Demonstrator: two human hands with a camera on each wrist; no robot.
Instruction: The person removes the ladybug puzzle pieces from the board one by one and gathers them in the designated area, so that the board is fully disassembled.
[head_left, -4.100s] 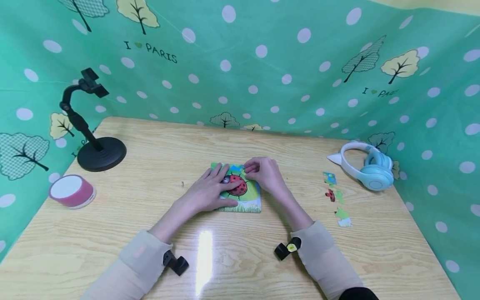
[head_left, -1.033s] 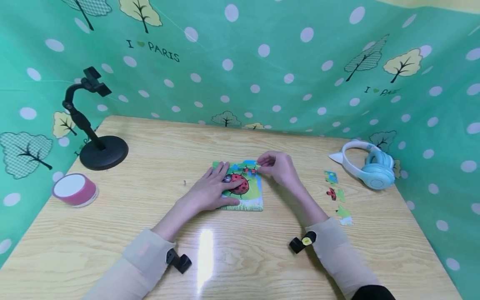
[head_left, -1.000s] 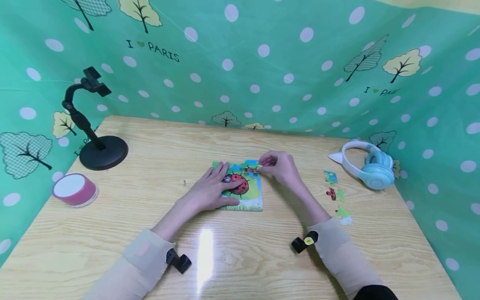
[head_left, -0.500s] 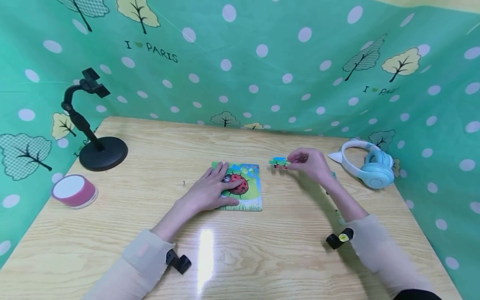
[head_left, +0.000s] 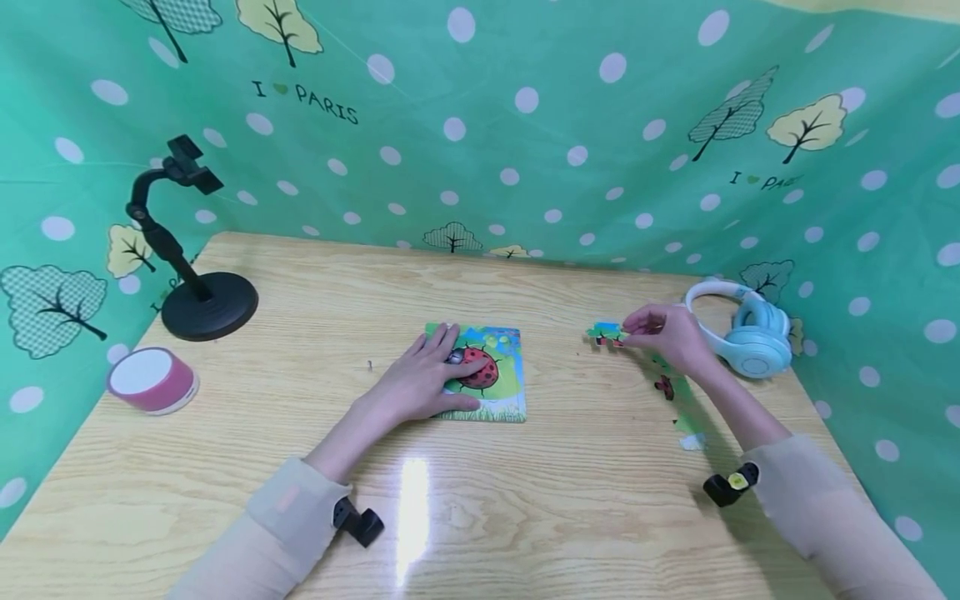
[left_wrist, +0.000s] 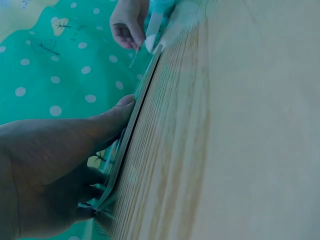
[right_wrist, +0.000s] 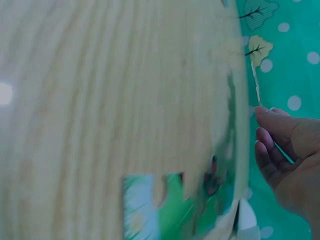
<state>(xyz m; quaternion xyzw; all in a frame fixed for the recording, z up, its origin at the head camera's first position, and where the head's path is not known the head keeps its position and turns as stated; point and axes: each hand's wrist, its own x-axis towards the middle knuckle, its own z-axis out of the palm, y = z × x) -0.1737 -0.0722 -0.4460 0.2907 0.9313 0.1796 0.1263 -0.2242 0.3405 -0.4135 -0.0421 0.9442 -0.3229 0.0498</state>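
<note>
My left hand (head_left: 416, 379) lies spread over a ladybug puzzle board (head_left: 506, 392), covering its left side. In the left wrist view, its thumb (left_wrist: 117, 112) rests along the board's edge. To the board's right, above the table, my right hand (head_left: 675, 337) pinches a puzzle piece (head_left: 606, 330) printed with blue, green and red. The right wrist view shows that puzzle piece (right_wrist: 256, 82) edge-on between thumb and fingertips. Below this hand lie loose puzzle pieces, including a red one (head_left: 664, 387) and a green and white one (head_left: 692, 440), partly in the arm's shadow.
Light blue cat-ear headphones (head_left: 753, 350) lie at the back right, behind my right hand. At the left stand a black phone holder (head_left: 210, 307) and a pink and white cylinder (head_left: 153, 382). A patterned green cloth (head_left: 480, 167) hangs round the wooden table (head_left: 480, 508).
My right hand has lifted the puzzle piece off the board's upper right and carried it right, toward the loose pieces. My left hand has stayed on the board.
</note>
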